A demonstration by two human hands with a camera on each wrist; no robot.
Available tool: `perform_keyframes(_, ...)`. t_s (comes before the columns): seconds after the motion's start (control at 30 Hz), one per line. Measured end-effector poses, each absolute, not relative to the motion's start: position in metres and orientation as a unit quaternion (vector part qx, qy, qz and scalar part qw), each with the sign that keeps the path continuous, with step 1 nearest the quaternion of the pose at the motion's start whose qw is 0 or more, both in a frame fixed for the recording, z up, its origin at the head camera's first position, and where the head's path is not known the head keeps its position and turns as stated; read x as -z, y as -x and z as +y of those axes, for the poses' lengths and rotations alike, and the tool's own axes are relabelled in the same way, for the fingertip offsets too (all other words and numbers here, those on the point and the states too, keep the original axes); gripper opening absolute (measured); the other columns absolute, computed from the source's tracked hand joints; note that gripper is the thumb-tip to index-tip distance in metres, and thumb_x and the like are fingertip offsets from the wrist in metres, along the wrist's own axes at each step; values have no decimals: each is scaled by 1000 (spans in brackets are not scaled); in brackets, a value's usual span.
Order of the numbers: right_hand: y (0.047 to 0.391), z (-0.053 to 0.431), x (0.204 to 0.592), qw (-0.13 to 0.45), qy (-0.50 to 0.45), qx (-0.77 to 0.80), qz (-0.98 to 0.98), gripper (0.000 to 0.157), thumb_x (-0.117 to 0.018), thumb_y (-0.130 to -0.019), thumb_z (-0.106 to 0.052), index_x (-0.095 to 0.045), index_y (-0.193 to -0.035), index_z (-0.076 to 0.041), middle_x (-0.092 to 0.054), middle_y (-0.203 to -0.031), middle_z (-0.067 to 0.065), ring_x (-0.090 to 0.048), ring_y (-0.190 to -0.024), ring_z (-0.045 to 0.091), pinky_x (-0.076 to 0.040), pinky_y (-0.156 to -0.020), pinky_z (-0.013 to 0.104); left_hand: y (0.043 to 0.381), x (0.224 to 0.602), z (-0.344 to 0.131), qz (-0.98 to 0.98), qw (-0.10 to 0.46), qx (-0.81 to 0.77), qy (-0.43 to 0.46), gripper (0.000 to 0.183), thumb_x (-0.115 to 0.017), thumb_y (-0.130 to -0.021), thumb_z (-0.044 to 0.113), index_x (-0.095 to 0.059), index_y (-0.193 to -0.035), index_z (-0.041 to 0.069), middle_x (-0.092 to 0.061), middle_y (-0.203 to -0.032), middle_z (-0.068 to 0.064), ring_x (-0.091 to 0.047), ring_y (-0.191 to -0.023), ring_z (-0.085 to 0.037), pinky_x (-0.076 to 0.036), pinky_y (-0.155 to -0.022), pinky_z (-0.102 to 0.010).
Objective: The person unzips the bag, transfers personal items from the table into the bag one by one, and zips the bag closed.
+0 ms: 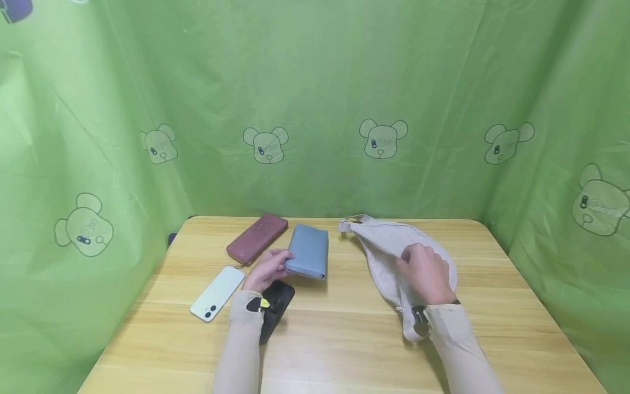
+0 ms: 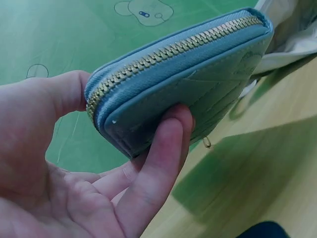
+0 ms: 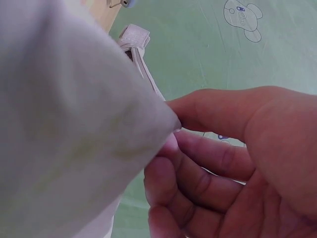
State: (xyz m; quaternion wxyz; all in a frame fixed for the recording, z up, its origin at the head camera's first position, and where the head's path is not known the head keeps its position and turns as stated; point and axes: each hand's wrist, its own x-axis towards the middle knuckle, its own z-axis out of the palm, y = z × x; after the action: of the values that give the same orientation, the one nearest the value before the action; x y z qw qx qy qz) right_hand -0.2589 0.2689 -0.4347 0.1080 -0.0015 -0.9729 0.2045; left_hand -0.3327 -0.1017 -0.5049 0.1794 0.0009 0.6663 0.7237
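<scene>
A blue zip-around wallet is pinched at its near left corner by my left hand, held just over the table. The left wrist view shows the wallet's gold zipper, with the thumb on one face and fingers on the other. My right hand pinches the edge of a pale fabric bag between thumb and fingers. In the right wrist view the bag's cloth is drawn to a point at the fingertips. The bag's inside is mostly hidden.
A dark red long wallet lies at the back left of the wooden table. Nearer is a white phone, back up. A black flat item lies partly under my left wrist. Green curtains surround the table.
</scene>
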Motion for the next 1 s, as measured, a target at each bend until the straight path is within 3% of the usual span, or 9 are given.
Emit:
perform_keyframes(0.3, 261, 269, 435, 107, 3, -207, -973, 18, -68, -90, -22, -76, -88, -6, -77, -93, 21, -70, -73, 36, -51, -59, 50, 332, 497, -97, 660, 207, -721, -38, 16, -54, -98, 12, -62, -106, 0, -67, -91, -2, -67, -79, -11, -59, -73, -21)
perform_keyframes(0.57, 262, 269, 435, 102, 4, -209, -973, 18, -68, -90, -22, -76, -87, -6, -77, -93, 20, -70, -74, 35, -52, -60, 50, 328, 494, -89, 669, 229, -704, -63, 14, -52, -97, 12, -63, -93, 5, -68, -90, -4, -68, -79, -12, -60, -74, -24)
perform_keyframes(0.77, 261, 268, 435, 101, 2, -208, -973, 17, -68, -90, -21, -76, -86, -6, -77, -92, 20, -69, -73, 34, -52, -60, 50, 325, 494, -73, 669, 245, -697, -81, 23, -51, -98, 11, -63, -108, -6, -68, -99, -7, -69, -84, -12, -62, -85, -28)
perform_keyframes(0.9, 261, 268, 436, 103, 2, -208, -973, 17, -68, -90, -21, -76, -85, -7, -77, -89, 19, -69, -71, 33, -52, -60, 49, 322, 494, -64, 673, 247, -691, -93, 38, -52, -98, 11, -59, -125, -14, -69, -104, -9, -69, -82, -11, -62, -84, -28)
perform_keyframes(1.0, 261, 267, 436, 106, 0, -209, -972, 16, -68, -90, -21, -76, -83, -8, -77, -88, 18, -69, -71, 33, -51, -59, 49, 320, 495, -58, 674, 248, -688, -102, 42, -53, -97, 11, -58, -129, -16, -68, -109, -10, -67, -80, -9, -61, -82, -26)
